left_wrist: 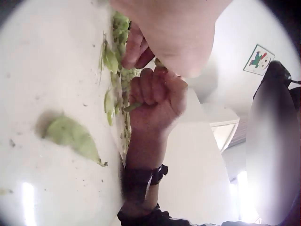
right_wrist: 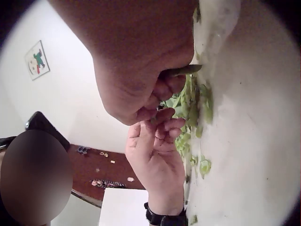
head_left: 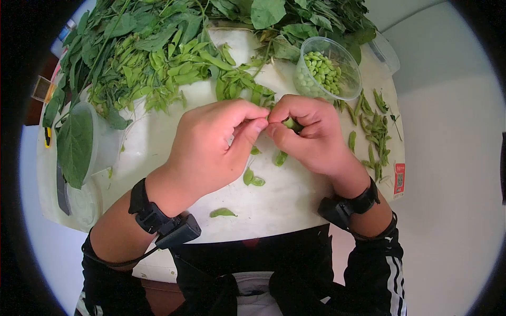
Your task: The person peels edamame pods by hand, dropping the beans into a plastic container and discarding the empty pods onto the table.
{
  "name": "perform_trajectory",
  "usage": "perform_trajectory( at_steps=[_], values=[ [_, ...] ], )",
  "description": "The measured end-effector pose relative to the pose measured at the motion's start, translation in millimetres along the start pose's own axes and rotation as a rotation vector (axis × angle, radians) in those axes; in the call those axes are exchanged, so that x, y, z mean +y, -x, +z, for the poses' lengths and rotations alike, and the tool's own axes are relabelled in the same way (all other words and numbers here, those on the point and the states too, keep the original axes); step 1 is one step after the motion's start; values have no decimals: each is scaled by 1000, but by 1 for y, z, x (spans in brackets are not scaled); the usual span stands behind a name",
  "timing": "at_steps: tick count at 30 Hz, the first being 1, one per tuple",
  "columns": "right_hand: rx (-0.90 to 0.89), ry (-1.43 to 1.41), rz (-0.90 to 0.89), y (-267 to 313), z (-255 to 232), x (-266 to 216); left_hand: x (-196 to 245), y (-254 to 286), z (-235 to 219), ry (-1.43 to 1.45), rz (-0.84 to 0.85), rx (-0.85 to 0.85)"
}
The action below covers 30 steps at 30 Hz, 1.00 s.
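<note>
In the head view, my left hand (head_left: 208,145) and right hand (head_left: 319,134) meet over the table, fingertips touching. My right hand's curled fingers grip a green soybean pod (head_left: 292,125); its end juts from the little-finger side in the right wrist view (right_wrist: 188,70). Thumb and forefinger of my left hand pinch at the tip of the pod, mostly hidden by the fingers. Below the hands lie loose pods (head_left: 253,178) and a single pod (head_left: 223,212) near the front edge. Beyond the right hand stands a clear round tub (head_left: 354,90) with shelled green beans (head_left: 322,72).
Leafy stalks (head_left: 174,26) and a heap of pods (head_left: 158,68) cover the table's far side. Darker pods (head_left: 375,134) lie at right, near a red printed label (head_left: 399,179). A clear container (head_left: 103,142) stands at left beside a large leaf (head_left: 76,150).
</note>
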State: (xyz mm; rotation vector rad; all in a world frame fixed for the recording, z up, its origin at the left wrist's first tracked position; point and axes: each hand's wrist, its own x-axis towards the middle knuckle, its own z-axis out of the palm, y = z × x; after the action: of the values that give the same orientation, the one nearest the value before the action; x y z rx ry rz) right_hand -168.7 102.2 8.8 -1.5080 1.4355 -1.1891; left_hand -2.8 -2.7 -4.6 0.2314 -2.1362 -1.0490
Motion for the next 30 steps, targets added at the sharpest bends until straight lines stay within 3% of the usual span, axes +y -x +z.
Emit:
perform_trajectory(
  at_steps=[4,6,7,8,9,10,14,16,18,22,24,25,27,30],
  values=[
    [36,-81,-43,0,6,-6,-4,3,2,-26,-6,-1],
    [46,-103,-18,0,5,-9,-2,3,5,306,-213,-27],
    [55,-125,13,1,5,-11,0,3,4,305,-210,-28],
    [57,-123,11,0,3,-7,2,3,3,433,-322,-23],
    [104,-65,-62,-3,2,0,3,2,3,563,-435,-20],
    [151,-6,-134,-5,1,6,1,2,2,564,-434,-24],
    [173,102,-140,-4,0,8,-4,1,0,620,-442,-24],
    [52,166,-53,-4,0,1,-2,-1,-1,542,-384,71],
    [5,277,-265,-5,1,14,-2,-6,-5,483,-323,55],
    [-25,347,-311,-1,1,7,10,-28,8,340,-344,76],
    [-58,381,-296,-1,0,9,19,-51,17,-77,-90,42],
    [-65,401,-319,0,1,11,17,-69,26,-114,65,78],
    [-69,421,-352,0,1,10,32,-103,26,-460,-118,-237],
    [-76,371,-279,0,0,5,25,-122,39,-283,-123,-169]
  ],
)
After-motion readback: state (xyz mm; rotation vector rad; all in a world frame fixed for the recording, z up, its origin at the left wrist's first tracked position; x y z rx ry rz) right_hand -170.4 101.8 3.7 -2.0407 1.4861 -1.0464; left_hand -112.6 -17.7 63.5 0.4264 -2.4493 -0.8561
